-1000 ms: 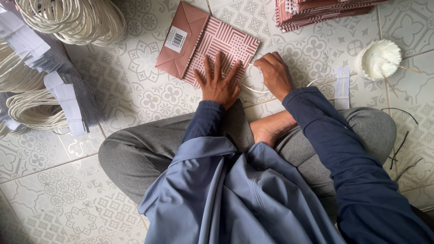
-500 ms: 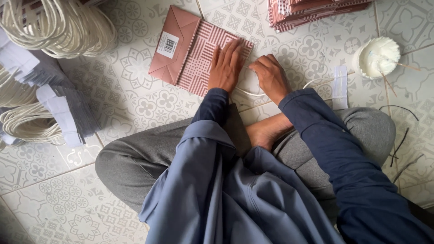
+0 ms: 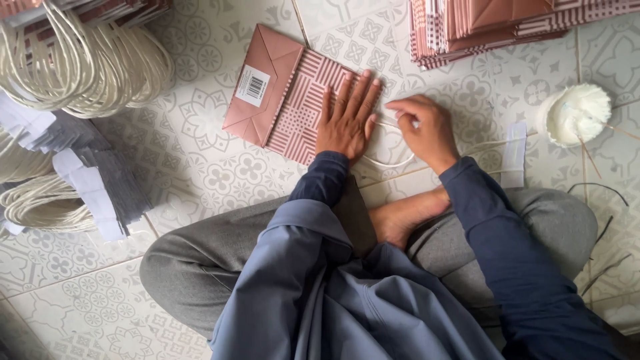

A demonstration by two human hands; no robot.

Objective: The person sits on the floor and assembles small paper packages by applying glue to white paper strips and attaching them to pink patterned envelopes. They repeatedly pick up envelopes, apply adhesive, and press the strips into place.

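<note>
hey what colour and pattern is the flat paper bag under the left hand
The bag is dusty pink with white geometric stripes, plain pink at its folded base; the head view shows it.

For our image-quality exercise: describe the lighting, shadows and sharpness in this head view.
Head view: soft, even daylight, no glare; faint shadow under the left hand pressing the folded pink paper bag; right hand on the white cord handle is sharp; edges bow slightly.

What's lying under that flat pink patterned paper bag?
The pink bag lies flat on the patterned floor tiles. The left hand presses its right edge. Anything beneath the bag is covered.
</note>
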